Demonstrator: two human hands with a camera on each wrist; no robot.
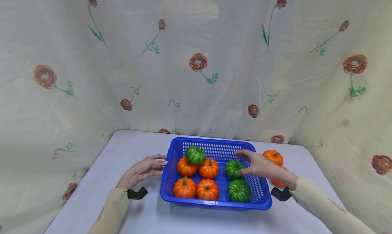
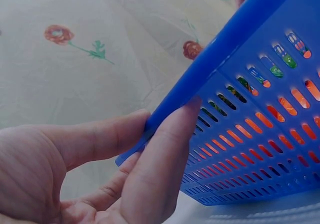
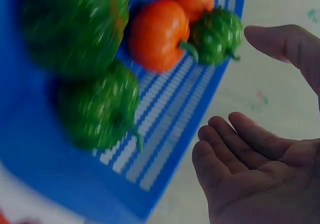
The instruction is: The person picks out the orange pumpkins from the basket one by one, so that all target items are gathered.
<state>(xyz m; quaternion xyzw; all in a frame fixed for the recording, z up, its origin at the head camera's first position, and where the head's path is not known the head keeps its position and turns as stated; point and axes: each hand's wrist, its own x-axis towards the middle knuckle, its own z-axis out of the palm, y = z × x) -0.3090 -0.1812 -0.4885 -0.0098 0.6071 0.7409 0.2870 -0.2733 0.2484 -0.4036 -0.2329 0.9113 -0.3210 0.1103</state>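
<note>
Basket: we have the blue basket on the white table, approx. mid-table; clock below = its face in head view, 12 at the far side.
L hand: our L hand pinches the basket rim at 9 o'clock, digits either side of the edge per L wrist view.
R hand: our R hand hangs over the basket at 2–3 o'clock, fingers loosely extended, thumb well apart, holding nothing.
Nearest R: we see a green pumpkin under R thumb & fingertips, approx. 2–3 o'clock; 2nd green pumpkin just beside, 4 o'clock.
Orange, in basket: we count 4 orange pumpkins, from 9–10 o'clock round to 6–7, incl. 1 nr centre.
Stacked: we've 1 top green pumpkin at 10 o'clock, resting on 2 of the orange.
Outside: we spot 2 loose orange pumpkins past the rim, 2–3 o'clock, 1 partly hidden by R arm.
Backdrop: we face a flower-print cloth at 12.
</note>
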